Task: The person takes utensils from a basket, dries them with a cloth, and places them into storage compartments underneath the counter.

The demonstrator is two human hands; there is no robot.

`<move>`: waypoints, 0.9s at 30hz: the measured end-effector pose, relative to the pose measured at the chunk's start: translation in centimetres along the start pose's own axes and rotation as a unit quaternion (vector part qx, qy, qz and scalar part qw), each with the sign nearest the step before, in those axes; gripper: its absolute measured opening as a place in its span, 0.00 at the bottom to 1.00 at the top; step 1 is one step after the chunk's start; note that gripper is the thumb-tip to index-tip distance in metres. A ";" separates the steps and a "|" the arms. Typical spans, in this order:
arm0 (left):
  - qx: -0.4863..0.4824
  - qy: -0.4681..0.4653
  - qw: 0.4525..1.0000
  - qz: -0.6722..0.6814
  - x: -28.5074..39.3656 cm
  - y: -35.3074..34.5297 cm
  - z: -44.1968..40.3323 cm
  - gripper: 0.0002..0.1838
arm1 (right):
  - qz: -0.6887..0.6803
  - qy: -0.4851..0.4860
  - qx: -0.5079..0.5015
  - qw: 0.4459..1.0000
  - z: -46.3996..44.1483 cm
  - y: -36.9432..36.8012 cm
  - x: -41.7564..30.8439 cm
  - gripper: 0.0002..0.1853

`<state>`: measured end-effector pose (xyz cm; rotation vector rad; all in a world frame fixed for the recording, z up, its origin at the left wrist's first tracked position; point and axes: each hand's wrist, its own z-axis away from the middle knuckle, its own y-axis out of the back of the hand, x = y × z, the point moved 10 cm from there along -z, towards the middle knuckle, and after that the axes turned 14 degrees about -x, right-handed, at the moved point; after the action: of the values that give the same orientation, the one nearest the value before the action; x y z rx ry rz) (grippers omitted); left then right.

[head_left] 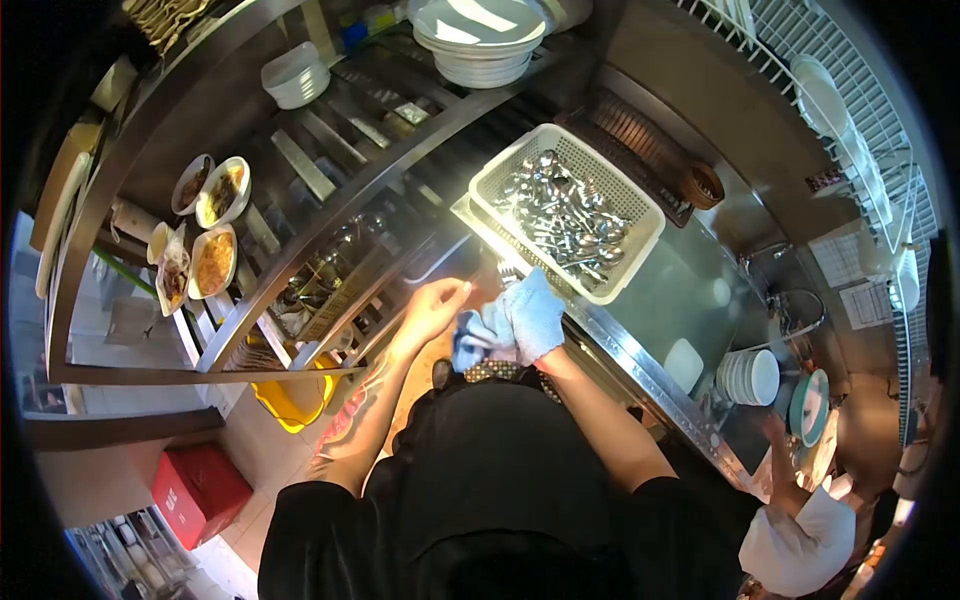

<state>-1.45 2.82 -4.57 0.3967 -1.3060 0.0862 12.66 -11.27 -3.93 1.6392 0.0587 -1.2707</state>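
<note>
A blue cloth [537, 312] covers my right hand [540, 335], which is closed around it in front of my body. Part of the cloth hangs to the left. Tines of a fork [508, 271] stick out at the cloth's upper edge. My left hand [437, 307] is raised just left of the cloth, apart from it, with its fingers bent together; whether anything small is between them cannot be made out. Beyond the hands, a white perforated basket [483, 205] full of metal cutlery [570, 215] rests on the steel counter [640, 350].
Left is a metal rack [300, 265] with bowls of food [213, 262] and stacked plates [480, 40]. A yellow tub [295, 400] and red box [200, 492] are on the floor. Right are white plates [750, 377], a sink and a co-worker [800, 540].
</note>
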 end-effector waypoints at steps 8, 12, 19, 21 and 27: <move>0.150 -0.112 0.968 0.170 0.8 -0.6 0.3 0.17 | 0.367 0.272 -0.145 0.878 3.4 -4.1 -8.1 0.08; 0.083 -0.026 0.949 0.303 -2.0 -2.7 1.0 0.17 | 0.261 0.325 -0.148 0.897 3.9 -6.5 -6.3 0.09; 0.303 -0.016 0.907 0.293 -11.7 4.6 5.6 0.09 | 0.318 0.306 -0.278 0.853 4.8 -7.8 -9.4 0.12; 0.381 -0.012 0.857 0.345 -15.7 9.0 9.1 0.10 | 0.280 0.247 -0.323 0.869 4.8 -7.6 -8.9 0.13; 0.612 -0.037 0.706 0.356 -29.1 23.3 22.8 0.10 | 0.145 0.076 -0.287 0.944 6.0 -7.9 4.7 0.20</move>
<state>-36.85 21.53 -22.06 0.9876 -1.2541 1.6863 6.11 -14.11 -12.30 1.1806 0.2491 -0.7982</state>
